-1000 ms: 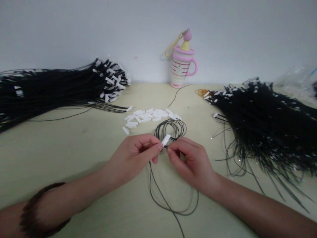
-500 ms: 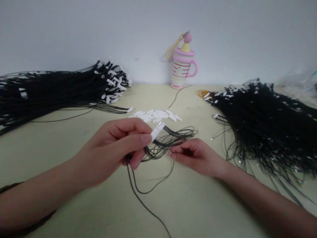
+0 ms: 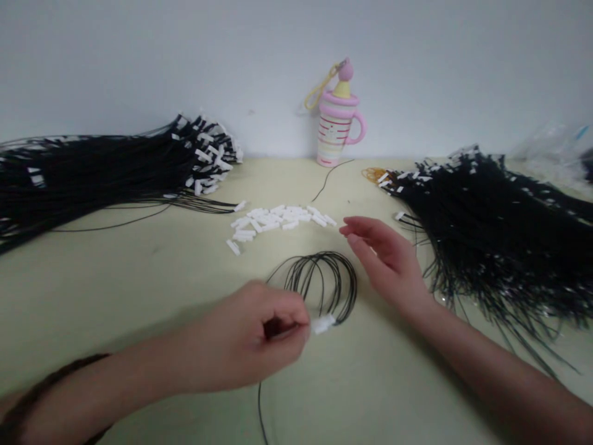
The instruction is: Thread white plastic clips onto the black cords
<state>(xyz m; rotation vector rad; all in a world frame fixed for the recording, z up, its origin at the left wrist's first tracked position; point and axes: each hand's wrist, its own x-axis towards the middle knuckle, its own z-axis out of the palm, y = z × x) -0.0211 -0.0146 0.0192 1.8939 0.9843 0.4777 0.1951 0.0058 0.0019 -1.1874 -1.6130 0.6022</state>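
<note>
My left hand [image 3: 259, 337] is closed in a pinch at the lower middle, its fingertips at the end of a white plug connector [image 3: 323, 324] that looks slightly smeared. From this connector, thin black wires [image 3: 350, 281] curve up and round in a loose loop behind the fingers. One loose wire [image 3: 260, 408] hangs below the palm. My right hand [image 3: 389, 256] is raised to the right of the loop, fingers apart and holding nothing. Just left of its fingertips lies a scattered pile of small white connector housings [image 3: 278, 217].
A thick bundle of black wires [image 3: 115, 167] with white connectors lies at the left. Another wire heap [image 3: 500, 241] spreads over the right side. Yellow rubber bands [image 3: 372, 175] and a pink striped cup [image 3: 334, 127] stand towards the wall, with a clear plastic bag [image 3: 551, 151] far right.
My left hand has come down and nearer with the connector, its wires now forming a rounder loop. My right hand has let go of the wires and moved up and right, its fingers opening.
</note>
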